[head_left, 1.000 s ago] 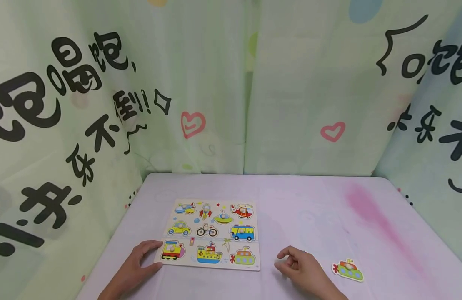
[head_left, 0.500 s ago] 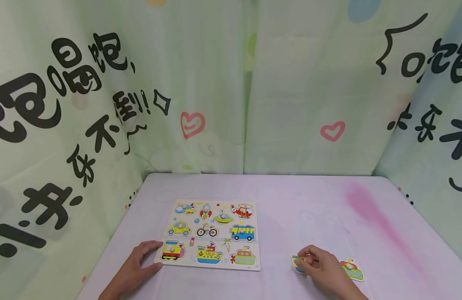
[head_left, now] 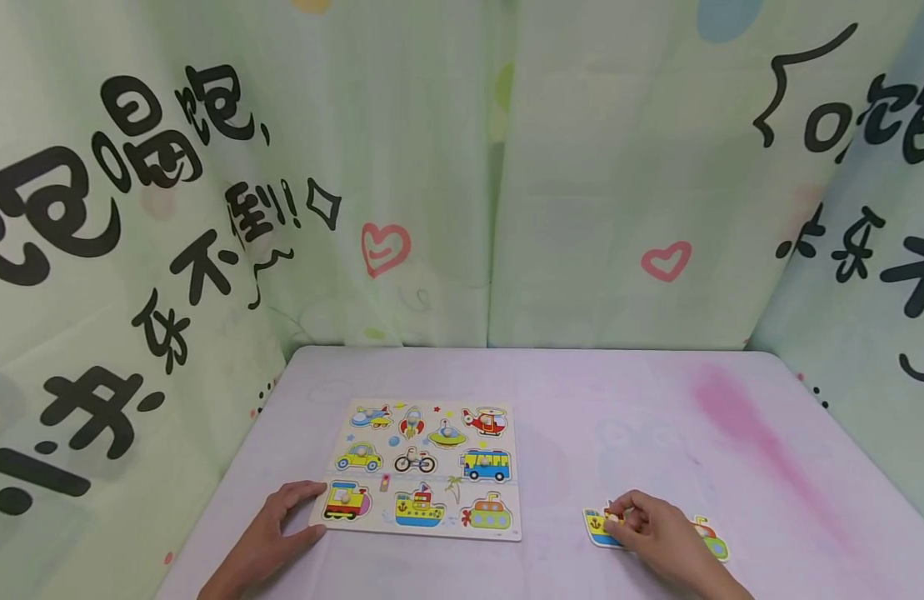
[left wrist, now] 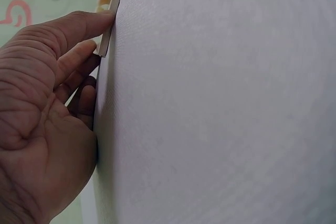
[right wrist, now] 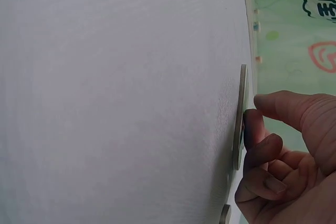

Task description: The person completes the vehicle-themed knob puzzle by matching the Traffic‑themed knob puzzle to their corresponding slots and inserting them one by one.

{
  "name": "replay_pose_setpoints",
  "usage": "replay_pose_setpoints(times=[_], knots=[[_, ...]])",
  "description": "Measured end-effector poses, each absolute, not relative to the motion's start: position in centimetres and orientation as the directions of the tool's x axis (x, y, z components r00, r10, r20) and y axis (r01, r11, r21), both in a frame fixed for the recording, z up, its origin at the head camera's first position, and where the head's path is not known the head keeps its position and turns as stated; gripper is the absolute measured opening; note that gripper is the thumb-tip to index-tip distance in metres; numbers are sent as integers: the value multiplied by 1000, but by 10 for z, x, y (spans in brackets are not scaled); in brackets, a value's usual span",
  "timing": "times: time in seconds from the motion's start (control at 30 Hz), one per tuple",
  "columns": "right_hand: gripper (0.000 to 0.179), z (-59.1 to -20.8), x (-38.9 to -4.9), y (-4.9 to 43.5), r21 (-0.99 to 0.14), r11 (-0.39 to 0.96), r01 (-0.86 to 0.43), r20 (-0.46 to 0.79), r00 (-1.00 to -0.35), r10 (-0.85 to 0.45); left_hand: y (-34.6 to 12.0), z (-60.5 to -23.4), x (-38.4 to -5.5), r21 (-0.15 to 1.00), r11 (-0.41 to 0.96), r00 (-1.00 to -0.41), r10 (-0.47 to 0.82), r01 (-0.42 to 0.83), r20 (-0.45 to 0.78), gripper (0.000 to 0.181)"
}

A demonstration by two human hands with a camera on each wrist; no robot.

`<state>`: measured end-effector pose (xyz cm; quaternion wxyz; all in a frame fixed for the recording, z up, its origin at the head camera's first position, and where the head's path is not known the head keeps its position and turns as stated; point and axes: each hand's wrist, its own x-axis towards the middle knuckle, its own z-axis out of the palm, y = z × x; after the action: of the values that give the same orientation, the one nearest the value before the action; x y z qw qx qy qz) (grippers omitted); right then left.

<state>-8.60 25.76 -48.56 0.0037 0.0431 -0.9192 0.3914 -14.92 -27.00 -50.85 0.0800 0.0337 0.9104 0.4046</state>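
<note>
A pale puzzle board (head_left: 379, 531) with vehicle pictures lies on the table, left of its middle. My left hand (head_left: 270, 529) rests at the board's lower left corner, thumb and index fingertip touching its left edge; its other fingers show behind them in the left wrist view (left wrist: 52, 93). To the right, my right hand (head_left: 660, 537) pinches a boat puzzle piece (head_left: 598, 530) near its top right, covering that part. In the right wrist view the boat piece (right wrist: 240, 124) appears edge-on, beside the thumb and index tips. Partly behind the right hand lies a green submarine puzzle piece (head_left: 712, 543).
The table (head_left: 566, 400) has a pale cloth with a pink smear (head_left: 739, 425) at right. Printed curtains (head_left: 581, 167) close off the back and both sides. On the board, a printed-looking boat (head_left: 419, 507) and submarine (head_left: 487, 512) sit in the bottom row.
My right hand has moved right, away from the board, bringing the boat piece into sight and partly covering the submarine piece. The left hand and board stay put.
</note>
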Motion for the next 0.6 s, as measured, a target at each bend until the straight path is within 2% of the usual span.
replay_pose_setpoints(times=[0.37,0.6], knots=[[12,-485,-91,256,-709,704,-51,-6,-997,-78,-270,-507,-149,743,670,-985,124,-7,-121,61],[12,-484,-90,253,-740,672,-27,-21,-998,-63,-271,-507,-148,753,658,-985,130,-1,-115,59]])
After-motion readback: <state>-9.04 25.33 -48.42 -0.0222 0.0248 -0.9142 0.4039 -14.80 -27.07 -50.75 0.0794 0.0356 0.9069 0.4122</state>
